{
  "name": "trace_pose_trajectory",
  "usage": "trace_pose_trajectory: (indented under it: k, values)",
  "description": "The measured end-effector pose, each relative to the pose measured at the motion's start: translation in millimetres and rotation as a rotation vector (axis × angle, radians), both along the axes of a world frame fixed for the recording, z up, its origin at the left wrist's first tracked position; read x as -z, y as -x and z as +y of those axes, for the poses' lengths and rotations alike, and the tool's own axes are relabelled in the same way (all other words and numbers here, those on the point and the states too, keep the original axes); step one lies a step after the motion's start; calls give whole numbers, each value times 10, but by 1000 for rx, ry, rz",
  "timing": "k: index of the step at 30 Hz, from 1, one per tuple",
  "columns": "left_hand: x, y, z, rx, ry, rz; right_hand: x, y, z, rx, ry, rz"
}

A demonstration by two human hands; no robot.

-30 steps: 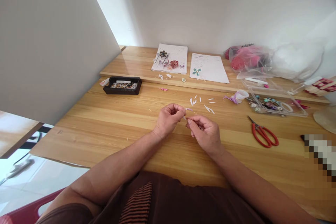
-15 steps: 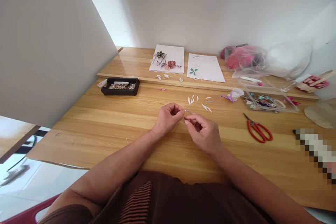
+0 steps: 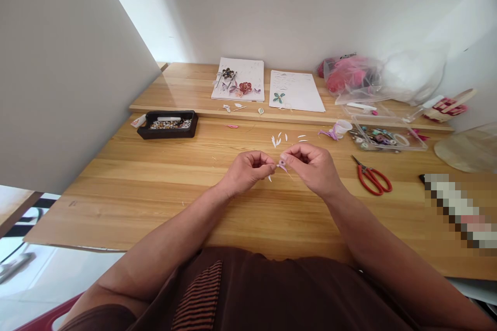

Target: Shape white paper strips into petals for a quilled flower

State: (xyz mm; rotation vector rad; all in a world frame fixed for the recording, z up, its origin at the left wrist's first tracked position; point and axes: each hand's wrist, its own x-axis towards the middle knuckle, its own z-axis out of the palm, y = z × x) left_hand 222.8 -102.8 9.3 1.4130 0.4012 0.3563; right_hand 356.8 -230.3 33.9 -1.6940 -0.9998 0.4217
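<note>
Above the middle of the table my left hand (image 3: 249, 171) is closed in a pinch, thumb against forefinger. A slim white petal-shaped piece (image 3: 269, 178) pokes out below its fingertips. Close beside it, my right hand (image 3: 313, 166) pinches lilac thread (image 3: 283, 166), which runs across the small gap to the left fingertips. A fine, pale wire-like strand trails below the thread. How thread and petal piece join is hidden by the fingers. Just beyond the hands, several loose white petal pieces (image 3: 276, 140) lie on the wood.
Red-handled pliers (image 3: 371, 177) lie to the right. Behind them stand a clear box of beads (image 3: 388, 139) and a white cup with lilac thread (image 3: 342, 128). A black bead tray (image 3: 166, 133) sits at left. Paper sheets (image 3: 297, 90) with finished flowers rest on the raised shelf.
My right hand has moved up, its fingers now coming from above onto the lilac thread. The white petal piece now shows below my left fingertips. The whole view has shifted slightly.
</note>
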Motion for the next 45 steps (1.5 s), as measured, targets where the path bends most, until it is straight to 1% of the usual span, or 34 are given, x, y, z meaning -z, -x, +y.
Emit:
trace_pose_trajectory:
  k: [2,4,8,9,11,15,17,19,22,26,30,33,36,39,42,44,45]
  values:
    - [15,-1,7,11,35,-19,53,-29,39,-14,-17,134]
    - [43,-11,13,3,68,-41,114,-20,71,-13,-24,316]
    - [97,-47,22,-88,132,-91,220,111,93,-18,20,708]
    - [105,-56,25,-116,141,-106,241,155,91,-25,27,754]
    - [112,-68,30,-171,135,-129,276,239,83,-32,27,771]
    - [100,-69,37,-262,79,-119,306,337,56,-26,10,645]
    - [90,-64,36,-295,53,-108,284,355,28,-19,23,504]
    - [80,-61,31,-303,36,-99,233,369,-13,-7,33,296]
    - [64,-59,22,-288,29,-82,123,398,-81,17,33,-1]
    - [51,-59,14,-257,9,-76,-23,399,-129,55,16,-231]
    - [42,-45,21,-168,-6,-55,-151,264,-90,80,-30,-388]
    - [27,-26,30,-87,-9,-30,-208,113,-18,31,-50,-391]
    - [21,-14,40,-43,8,-27,-183,-16,73,-27,-35,-277]
    - [40,-20,51,-42,41,-55,-72,-94,161,-53,-33,-69]
    - [71,-39,62,-85,83,-102,71,-94,223,-62,-16,285]
    - [90,-53,71,-130,109,-131,155,-42,243,-62,25,548]
    - [98,-60,77,-155,121,-143,189,-5,246,-58,40,639]
